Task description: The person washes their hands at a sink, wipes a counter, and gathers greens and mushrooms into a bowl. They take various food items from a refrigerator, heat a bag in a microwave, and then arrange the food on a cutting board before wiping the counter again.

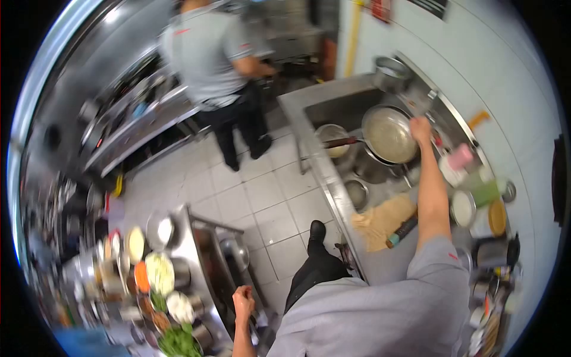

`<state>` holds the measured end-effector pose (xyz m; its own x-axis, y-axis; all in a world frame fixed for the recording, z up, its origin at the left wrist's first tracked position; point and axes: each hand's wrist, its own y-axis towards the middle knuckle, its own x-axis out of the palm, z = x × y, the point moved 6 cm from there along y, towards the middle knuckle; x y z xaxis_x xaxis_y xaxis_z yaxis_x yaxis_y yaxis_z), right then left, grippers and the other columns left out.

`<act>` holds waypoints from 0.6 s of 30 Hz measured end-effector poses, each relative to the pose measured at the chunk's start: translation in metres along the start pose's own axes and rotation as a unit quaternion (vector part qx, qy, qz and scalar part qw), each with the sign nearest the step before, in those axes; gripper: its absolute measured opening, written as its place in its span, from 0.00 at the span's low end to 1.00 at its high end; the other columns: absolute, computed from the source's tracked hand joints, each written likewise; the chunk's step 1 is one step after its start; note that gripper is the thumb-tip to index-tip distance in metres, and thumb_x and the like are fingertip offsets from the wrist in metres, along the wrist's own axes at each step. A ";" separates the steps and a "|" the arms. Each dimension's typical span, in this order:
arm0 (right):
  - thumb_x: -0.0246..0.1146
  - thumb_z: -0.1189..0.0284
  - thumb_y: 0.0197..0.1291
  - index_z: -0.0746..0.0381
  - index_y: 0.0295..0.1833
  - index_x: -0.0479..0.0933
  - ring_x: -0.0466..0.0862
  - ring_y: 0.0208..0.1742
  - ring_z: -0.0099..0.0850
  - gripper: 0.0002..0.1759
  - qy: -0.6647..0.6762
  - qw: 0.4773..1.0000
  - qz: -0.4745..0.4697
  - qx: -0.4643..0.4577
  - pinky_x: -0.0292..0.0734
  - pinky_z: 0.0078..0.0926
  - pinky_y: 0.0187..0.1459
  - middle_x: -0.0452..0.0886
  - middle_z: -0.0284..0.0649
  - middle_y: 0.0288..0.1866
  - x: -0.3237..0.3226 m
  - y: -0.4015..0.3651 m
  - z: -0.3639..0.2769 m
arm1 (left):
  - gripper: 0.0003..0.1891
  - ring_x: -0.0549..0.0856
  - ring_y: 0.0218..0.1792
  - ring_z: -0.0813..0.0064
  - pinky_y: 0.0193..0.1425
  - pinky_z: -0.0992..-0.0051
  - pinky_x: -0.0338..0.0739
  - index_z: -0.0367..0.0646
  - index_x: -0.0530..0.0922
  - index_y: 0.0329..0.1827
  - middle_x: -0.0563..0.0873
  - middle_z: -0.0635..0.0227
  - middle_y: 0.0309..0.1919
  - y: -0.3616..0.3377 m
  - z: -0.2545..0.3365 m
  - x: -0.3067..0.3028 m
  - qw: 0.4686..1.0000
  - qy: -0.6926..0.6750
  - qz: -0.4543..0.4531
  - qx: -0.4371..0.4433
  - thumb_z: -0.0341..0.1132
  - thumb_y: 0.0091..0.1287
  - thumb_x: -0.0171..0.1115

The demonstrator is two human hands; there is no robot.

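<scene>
My right hand [420, 129] reaches into the sink area, fingers curled, at the right rim of a round metal pan [388, 132]. What those fingers grip, if anything, I cannot make out. The pan lies tilted over the sink, and a dark wooden handle [341, 143] shows at its left. A tap [432, 94] stands just behind the hand. Low at my left side, my left hand [243, 302] is loosely closed with nothing visible in it. It is nearest the steel counter's edge [205, 271].
A pot [389, 74], beige cloth [386, 221], bowl [357, 193] and bottles [461, 157] crowd the sink unit. Containers of shredded vegetable [159, 272] and leafy greens [178, 341] fill the left counter. Another person [211, 56] stands ahead on the tiled floor [276, 214].
</scene>
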<state>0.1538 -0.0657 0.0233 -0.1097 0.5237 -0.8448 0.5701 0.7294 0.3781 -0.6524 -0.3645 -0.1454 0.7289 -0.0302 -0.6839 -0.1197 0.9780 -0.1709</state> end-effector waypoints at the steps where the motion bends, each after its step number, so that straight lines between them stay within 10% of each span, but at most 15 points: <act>1: 0.56 0.65 0.62 0.68 0.38 0.81 0.81 0.43 0.54 0.16 0.057 0.988 0.094 -0.112 0.74 0.46 0.43 0.82 0.58 0.43 0.042 -0.002 0.023 | 0.08 0.86 0.35 0.59 0.43 0.68 0.80 0.33 0.83 0.38 0.85 0.52 0.33 -0.031 -0.023 -0.001 0.999 -0.003 0.015 -0.039 0.18 0.59 0.58; 5: 0.58 0.57 0.66 0.69 0.27 0.77 0.75 0.24 0.38 0.25 0.184 0.979 -0.040 -0.071 0.68 0.44 0.31 0.76 0.50 0.21 0.053 -0.125 -0.129 | 0.07 0.86 0.36 0.54 0.45 0.64 0.80 0.36 0.84 0.36 0.86 0.51 0.34 -0.187 -0.093 0.001 0.974 -0.024 0.156 -0.161 0.21 0.58 0.59; 7: 0.59 0.66 0.58 0.70 0.21 0.70 0.62 0.20 0.28 0.19 0.257 0.921 -0.103 -0.272 0.61 0.42 0.24 0.64 0.46 0.14 0.042 -0.226 -0.250 | 0.06 0.86 0.36 0.53 0.45 0.63 0.80 0.36 0.84 0.35 0.86 0.50 0.33 -0.275 -0.129 0.018 0.935 -0.062 0.226 -0.265 0.24 0.56 0.61; 14: 0.56 0.78 0.48 0.67 0.25 0.71 0.73 0.21 0.44 0.04 0.232 0.706 -0.436 -0.507 0.68 0.38 0.27 0.72 0.51 0.19 0.123 -0.556 -0.460 | 0.09 0.81 0.33 0.57 0.39 0.64 0.77 0.38 0.81 0.34 0.81 0.55 0.31 -0.507 -0.159 0.105 0.740 -0.084 0.403 -0.531 0.23 0.49 0.61; 18: 0.55 0.77 0.50 0.68 0.24 0.72 0.78 0.24 0.50 0.06 0.250 0.595 -0.432 -0.630 0.71 0.42 0.29 0.75 0.55 0.21 0.207 -0.651 -0.483 | 0.05 0.81 0.31 0.61 0.38 0.67 0.76 0.37 0.81 0.28 0.81 0.55 0.29 -0.593 -0.135 0.145 0.632 -0.136 0.527 -0.552 0.21 0.50 0.57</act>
<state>-0.6328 -0.2195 -0.2151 -0.3268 -0.4512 -0.8304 -0.9036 0.4068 0.1346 -0.5663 -0.9762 -0.2393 -0.0764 0.7007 -0.7094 -0.9234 -0.3182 -0.2148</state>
